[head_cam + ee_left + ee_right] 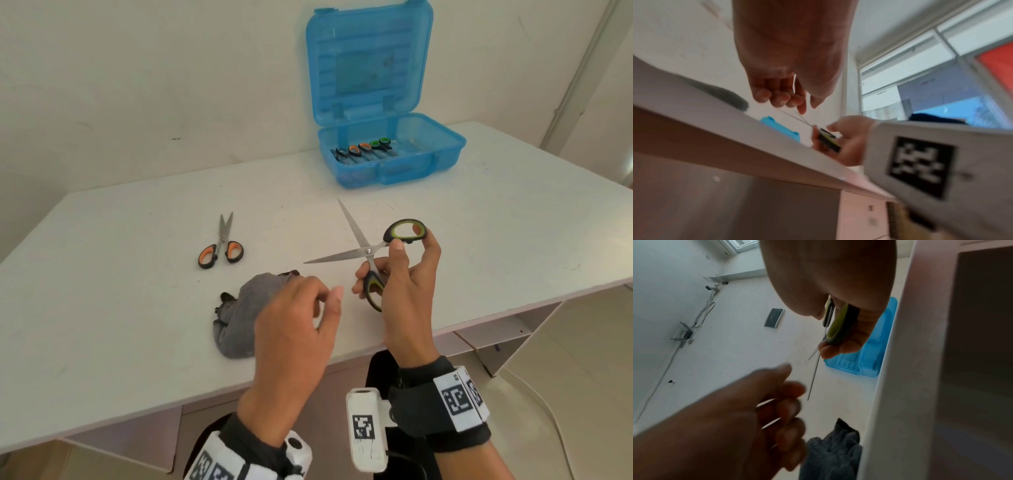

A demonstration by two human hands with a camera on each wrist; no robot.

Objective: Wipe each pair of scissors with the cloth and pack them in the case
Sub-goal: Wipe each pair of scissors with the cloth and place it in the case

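The step in hand looks like the wiping of the green-handled scissors (368,251), which the right hand (406,277) holds above the near part of the white table (496,219), thumb pressing on the upper loop and fingers curled round the lower one. Its blades are spread wide, so there is no single long axis: one blade runs away and to the left toward the wall, the other runs leftward, almost level, its tip ending above the grey cloth (239,318). The handles point back toward the person and to the right. The left hand (298,325) hovers over the cloth with fingers loosely curled and grasps nothing; whether it touches the cloth cannot be told. The next move, as I judge it, calls for that hand to gather the cloth and draw it along each blade, keeping clear of the edges. The blue case (442,150) stands open at the far right with several scissors already in it, and the orange-handled scissors (222,245) lie on the table to the left, tips pointing away, nearly closed.
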